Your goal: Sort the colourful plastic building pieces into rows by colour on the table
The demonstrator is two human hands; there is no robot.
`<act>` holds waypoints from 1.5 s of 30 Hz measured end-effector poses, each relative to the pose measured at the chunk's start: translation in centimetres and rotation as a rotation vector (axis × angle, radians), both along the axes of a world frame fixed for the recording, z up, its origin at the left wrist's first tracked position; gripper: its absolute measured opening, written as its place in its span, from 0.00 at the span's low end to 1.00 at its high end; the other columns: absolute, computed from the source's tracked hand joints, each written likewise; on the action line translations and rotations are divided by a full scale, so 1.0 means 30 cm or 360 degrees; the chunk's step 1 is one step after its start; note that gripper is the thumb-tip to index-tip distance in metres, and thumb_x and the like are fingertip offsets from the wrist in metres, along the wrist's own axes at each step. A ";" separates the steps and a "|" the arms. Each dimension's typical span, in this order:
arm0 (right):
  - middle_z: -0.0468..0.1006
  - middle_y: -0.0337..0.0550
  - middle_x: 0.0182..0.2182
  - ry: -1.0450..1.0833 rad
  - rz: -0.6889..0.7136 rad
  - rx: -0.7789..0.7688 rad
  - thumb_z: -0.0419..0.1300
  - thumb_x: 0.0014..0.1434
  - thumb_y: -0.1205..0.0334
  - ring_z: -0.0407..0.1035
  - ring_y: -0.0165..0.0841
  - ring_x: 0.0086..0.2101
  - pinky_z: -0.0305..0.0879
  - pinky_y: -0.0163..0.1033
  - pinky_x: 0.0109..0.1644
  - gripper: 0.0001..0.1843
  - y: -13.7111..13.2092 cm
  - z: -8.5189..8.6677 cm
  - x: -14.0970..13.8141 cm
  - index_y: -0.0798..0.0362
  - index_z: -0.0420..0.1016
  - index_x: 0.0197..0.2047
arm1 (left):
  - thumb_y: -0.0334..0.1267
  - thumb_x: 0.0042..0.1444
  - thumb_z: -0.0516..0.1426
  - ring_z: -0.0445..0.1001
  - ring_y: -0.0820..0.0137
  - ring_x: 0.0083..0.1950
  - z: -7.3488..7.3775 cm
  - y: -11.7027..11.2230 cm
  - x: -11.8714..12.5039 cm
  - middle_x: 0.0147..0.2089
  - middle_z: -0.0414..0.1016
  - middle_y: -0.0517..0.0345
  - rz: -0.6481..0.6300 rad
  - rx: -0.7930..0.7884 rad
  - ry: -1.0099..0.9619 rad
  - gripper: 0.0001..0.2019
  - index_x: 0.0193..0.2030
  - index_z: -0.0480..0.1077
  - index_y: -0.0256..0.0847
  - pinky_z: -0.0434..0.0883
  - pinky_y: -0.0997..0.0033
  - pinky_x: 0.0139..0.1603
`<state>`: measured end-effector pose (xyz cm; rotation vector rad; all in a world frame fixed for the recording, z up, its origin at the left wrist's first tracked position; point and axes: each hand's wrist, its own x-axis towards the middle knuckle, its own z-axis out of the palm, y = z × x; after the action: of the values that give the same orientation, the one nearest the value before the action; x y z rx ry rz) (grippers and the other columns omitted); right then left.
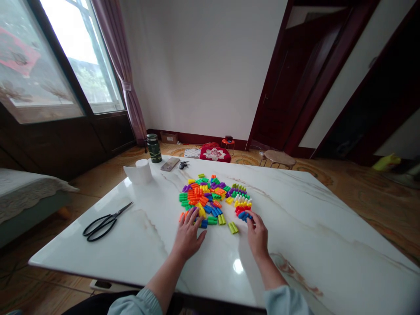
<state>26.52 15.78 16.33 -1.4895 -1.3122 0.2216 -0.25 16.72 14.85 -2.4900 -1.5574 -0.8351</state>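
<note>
In the head view, two bare arms in pale blue sleeves [282, 302] reach in from 6 o'clock over a wide white marble table top [98, 249] with thin brown lines. In its middle lies a big heap of small bright plastic pegs [203, 197], short round tubes in orange, green, blue, purple, yellow, red and white. The heap is wider from side to side than from front to back.

The right hand [257, 234] is at the heap's 5 o'clock edge. Its fingers [248, 221] bend a little and touch some small blue plastic pegs [244, 215], which lie flat, pointing about 9 to 3 o'clock. I cannot tell if the fingers really hold them. Most of the heap lies at 10 o'clock from these fingers.

The left hand [187, 234] is at the heap's 7 o'clock edge. Its fingers [193, 214] spread wide and seem to hold nothing, and the heap lies at 1 o'clock from them. Two lime-green plastic pegs [232, 227] lie between the hands, nearer the right one.

Black-handled steel scissors [105, 222] lie at the table's 9 o'clock side. A white paper roll [139, 171] stands at 11 o'clock.
</note>
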 end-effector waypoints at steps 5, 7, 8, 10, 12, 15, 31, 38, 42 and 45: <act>0.79 0.51 0.43 -0.0247 -0.0013 -0.0186 0.47 0.60 0.58 0.73 0.41 0.44 0.68 0.46 0.50 0.20 0.014 -0.087 0.051 0.53 0.76 0.47 | 0.41 0.58 0.56 0.55 0.52 0.72 0.003 -0.001 0.001 0.70 0.60 0.47 -0.0009 0.0003 0.0003 0.20 0.58 0.69 0.45 0.57 0.41 0.68; 0.79 0.52 0.44 -0.0236 -0.0064 -0.0235 0.48 0.59 0.57 0.74 0.41 0.43 0.69 0.46 0.48 0.21 0.014 -0.121 0.046 0.54 0.74 0.49 | 0.41 0.58 0.56 0.54 0.52 0.72 0.005 -0.001 0.001 0.70 0.59 0.47 -0.0008 -0.0006 0.0011 0.20 0.58 0.69 0.45 0.57 0.41 0.68; 0.80 0.53 0.44 -0.0222 -0.0089 -0.0249 0.48 0.59 0.56 0.74 0.42 0.41 0.69 0.46 0.46 0.21 0.015 -0.131 0.044 0.55 0.73 0.49 | 0.41 0.58 0.56 0.54 0.52 0.72 0.006 -0.002 0.001 0.70 0.59 0.47 -0.0006 -0.0008 0.0011 0.20 0.58 0.69 0.45 0.57 0.42 0.68; 0.80 0.53 0.42 -0.0207 -0.0092 -0.0265 0.49 0.58 0.55 0.74 0.42 0.39 0.69 0.45 0.44 0.20 0.021 -0.137 0.045 0.55 0.72 0.48 | 0.41 0.58 0.56 0.55 0.52 0.72 0.008 -0.002 0.001 0.70 0.60 0.47 -0.0001 -0.0008 0.0004 0.20 0.58 0.69 0.44 0.57 0.42 0.68; 0.80 0.52 0.40 -0.0227 -0.0060 -0.0261 0.50 0.57 0.56 0.74 0.41 0.37 0.69 0.44 0.43 0.18 0.029 -0.128 0.049 0.55 0.73 0.45 | 0.41 0.58 0.56 0.55 0.52 0.71 0.007 -0.001 0.001 0.70 0.60 0.47 -0.0005 0.0000 -0.0006 0.20 0.58 0.69 0.45 0.57 0.41 0.68; 0.79 0.51 0.41 -0.0283 -0.0028 -0.0236 0.50 0.57 0.57 0.73 0.40 0.38 0.68 0.43 0.44 0.17 0.039 -0.111 0.055 0.54 0.74 0.44 | 0.40 0.57 0.57 0.56 0.52 0.71 0.005 -0.001 0.000 0.70 0.60 0.47 -0.0015 0.0012 -0.0016 0.20 0.58 0.69 0.45 0.57 0.41 0.68; 0.79 0.49 0.38 -0.0220 -0.0265 -0.0244 0.52 0.58 0.47 0.72 0.36 0.31 0.65 0.39 0.35 0.21 0.021 -0.100 0.046 0.54 0.73 0.43 | 0.41 0.58 0.56 0.54 0.53 0.72 0.005 -0.003 0.001 0.70 0.59 0.47 0.0000 -0.0011 0.0008 0.20 0.58 0.68 0.44 0.56 0.42 0.68; 0.79 0.49 0.40 -0.0322 -0.0220 -0.0293 0.52 0.59 0.49 0.73 0.37 0.34 0.65 0.39 0.37 0.20 0.026 -0.101 0.049 0.54 0.76 0.43 | 0.41 0.58 0.56 0.54 0.53 0.72 0.007 -0.002 0.001 0.70 0.59 0.47 0.0003 -0.0019 0.0022 0.20 0.58 0.68 0.44 0.56 0.42 0.68; 0.79 0.48 0.39 -0.0311 -0.0191 -0.0258 0.50 0.60 0.47 0.73 0.37 0.34 0.66 0.39 0.38 0.21 0.025 -0.102 0.048 0.53 0.76 0.43 | 0.41 0.58 0.56 0.54 0.53 0.72 0.006 -0.002 0.002 0.70 0.59 0.48 0.0005 -0.0027 0.0013 0.20 0.58 0.69 0.44 0.56 0.42 0.68; 0.78 0.47 0.38 -0.0299 -0.0193 -0.0182 0.50 0.60 0.43 0.73 0.36 0.32 0.66 0.39 0.36 0.24 0.024 -0.100 0.048 0.54 0.75 0.43 | 0.41 0.58 0.56 0.54 0.53 0.72 0.006 -0.002 0.002 0.70 0.59 0.47 0.0008 -0.0030 0.0020 0.20 0.58 0.69 0.44 0.57 0.42 0.68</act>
<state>27.96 16.50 13.33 -1.7143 -1.3704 0.0806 -0.18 16.65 15.03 -2.4980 -1.5745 -0.8059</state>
